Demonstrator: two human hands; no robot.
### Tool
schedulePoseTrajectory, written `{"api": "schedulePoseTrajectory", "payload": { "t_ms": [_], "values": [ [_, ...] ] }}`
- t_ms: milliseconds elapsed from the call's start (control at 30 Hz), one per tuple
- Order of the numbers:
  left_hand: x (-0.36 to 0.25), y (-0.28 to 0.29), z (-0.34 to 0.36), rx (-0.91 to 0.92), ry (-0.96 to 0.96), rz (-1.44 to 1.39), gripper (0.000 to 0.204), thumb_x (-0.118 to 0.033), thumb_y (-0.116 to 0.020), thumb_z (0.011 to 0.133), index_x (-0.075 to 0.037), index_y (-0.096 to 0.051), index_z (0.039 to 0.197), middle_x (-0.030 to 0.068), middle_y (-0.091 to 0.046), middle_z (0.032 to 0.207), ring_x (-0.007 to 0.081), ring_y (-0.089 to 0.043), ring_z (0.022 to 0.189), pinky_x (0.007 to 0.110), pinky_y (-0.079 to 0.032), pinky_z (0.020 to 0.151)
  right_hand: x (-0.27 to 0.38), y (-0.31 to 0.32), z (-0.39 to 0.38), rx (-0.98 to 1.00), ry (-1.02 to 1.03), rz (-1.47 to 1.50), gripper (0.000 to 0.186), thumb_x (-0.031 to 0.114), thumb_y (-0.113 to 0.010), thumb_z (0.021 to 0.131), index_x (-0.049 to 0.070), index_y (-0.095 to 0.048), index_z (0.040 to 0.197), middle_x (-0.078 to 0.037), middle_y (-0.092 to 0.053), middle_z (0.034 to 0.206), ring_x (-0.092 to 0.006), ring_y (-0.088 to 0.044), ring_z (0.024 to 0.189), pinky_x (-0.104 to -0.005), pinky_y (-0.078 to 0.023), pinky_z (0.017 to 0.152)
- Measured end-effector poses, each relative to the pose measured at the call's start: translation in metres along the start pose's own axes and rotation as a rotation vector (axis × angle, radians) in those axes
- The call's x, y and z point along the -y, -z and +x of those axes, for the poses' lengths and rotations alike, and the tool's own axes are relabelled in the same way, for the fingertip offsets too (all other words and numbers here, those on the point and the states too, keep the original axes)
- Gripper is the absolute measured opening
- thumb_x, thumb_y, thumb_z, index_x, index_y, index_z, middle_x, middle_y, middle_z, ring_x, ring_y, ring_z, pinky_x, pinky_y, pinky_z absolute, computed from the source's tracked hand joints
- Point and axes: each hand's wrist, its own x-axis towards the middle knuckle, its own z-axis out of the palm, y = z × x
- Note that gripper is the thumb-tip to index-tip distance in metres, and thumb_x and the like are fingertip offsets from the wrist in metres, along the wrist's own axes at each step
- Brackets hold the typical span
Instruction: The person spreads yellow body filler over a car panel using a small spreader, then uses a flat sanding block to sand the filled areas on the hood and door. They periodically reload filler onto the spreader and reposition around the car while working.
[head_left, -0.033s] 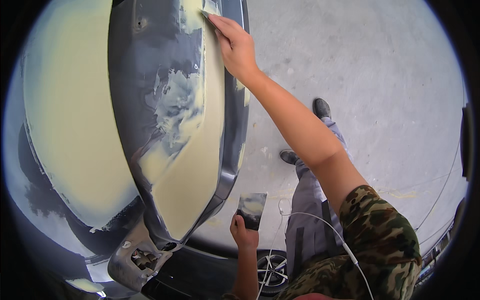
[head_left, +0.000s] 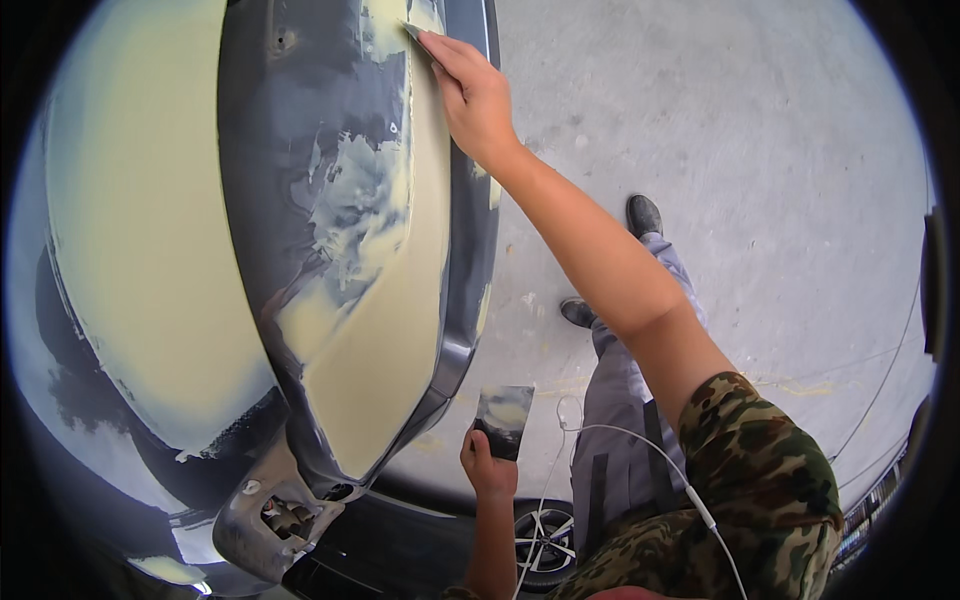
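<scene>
My right hand (head_left: 474, 95) reaches up to the far end of a dark, curved car body panel (head_left: 300, 110). Its fingers press together along a thin flat spreader (head_left: 412, 31), whose edge meets pale yellow filler on the panel. A smooth band of filler (head_left: 375, 390) runs down the panel's right side, with a patchy, streaked smear (head_left: 358, 205) beside it. Lower down, near my body, my left hand (head_left: 487, 463) grips a dark rectangular putty board (head_left: 504, 422) by its lower end. Filler is smeared over the board's upper face.
Another body section with a broad yellow filler coat (head_left: 150, 220) lies left of the panel. A bracket with an opening (head_left: 282, 515) sits at the panel's near end. A white cable (head_left: 640, 436) crosses my trousers. My shoes (head_left: 643, 216) rest on grey concrete floor (head_left: 770, 150); a wheel (head_left: 545, 540) shows below.
</scene>
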Motion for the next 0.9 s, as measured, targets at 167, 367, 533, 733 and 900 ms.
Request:
{"api": "schedulePoseTrajectory", "payload": {
  "t_ms": [167, 367, 533, 733, 900],
  "values": [
    [0.003, 0.026, -0.008, -0.008, -0.005, 0.004, 0.044, -0.032, -0.054, 0.105, 0.008, -0.056, 0.123, 0.0145, -0.062, 0.119, 0.0232, -0.062, 0.108, 0.038, -0.049, 0.097, 0.017, 0.001, -0.049, -0.020, 0.002, -0.010, 0.038, -0.004, -0.056, 0.094, 0.012, -0.068, 0.127, -0.011, -0.064, 0.130, -0.0301, -0.066, 0.111, -0.0337, -0.054, 0.092],
    [0.005, 0.057, -0.018, -0.008, -0.018, 0.014, 0.042, -0.030, -0.054, 0.105, 0.008, -0.056, 0.123, 0.0146, -0.063, 0.119, 0.0236, -0.062, 0.108, 0.037, -0.049, 0.097, 0.039, 0.002, -0.107, -0.024, -0.007, -0.029, 0.041, -0.006, -0.058, 0.091, 0.010, -0.067, 0.127, -0.012, -0.064, 0.131, -0.0309, -0.064, 0.116, -0.0340, -0.053, 0.097],
    [0.009, 0.076, -0.025, -0.009, -0.020, 0.027, 0.041, -0.029, -0.053, 0.106, 0.008, -0.056, 0.122, 0.0143, -0.063, 0.118, 0.0236, -0.062, 0.107, 0.037, -0.049, 0.097, 0.056, 0.002, -0.149, -0.006, -0.027, -0.032, 0.040, -0.008, -0.055, 0.095, 0.005, -0.065, 0.131, -0.015, -0.063, 0.133, -0.0280, -0.063, 0.119, -0.0316, -0.050, 0.099],
    [0.010, 0.093, -0.031, 0.008, -0.025, 0.023, 0.042, -0.034, -0.055, 0.105, 0.005, -0.056, 0.120, 0.0135, -0.062, 0.118, 0.0234, -0.061, 0.109, 0.038, -0.049, 0.098, 0.076, 0.002, -0.194, 0.015, -0.069, -0.059, 0.040, -0.008, -0.056, 0.094, 0.004, -0.064, 0.131, -0.016, -0.062, 0.134, -0.0304, -0.060, 0.125, -0.0329, -0.049, 0.101],
    [0.010, 0.103, -0.035, 0.010, -0.022, 0.062, 0.045, -0.036, -0.054, 0.105, 0.005, -0.054, 0.123, 0.0146, -0.061, 0.120, 0.0243, -0.060, 0.111, 0.040, -0.048, 0.100, 0.089, 0.002, -0.226, 0.024, -0.126, -0.008, 0.053, -0.012, -0.059, 0.083, 0.011, -0.066, 0.130, -0.013, -0.061, 0.135, -0.0365, -0.056, 0.129, -0.0401, -0.049, 0.104]
  ]
}}
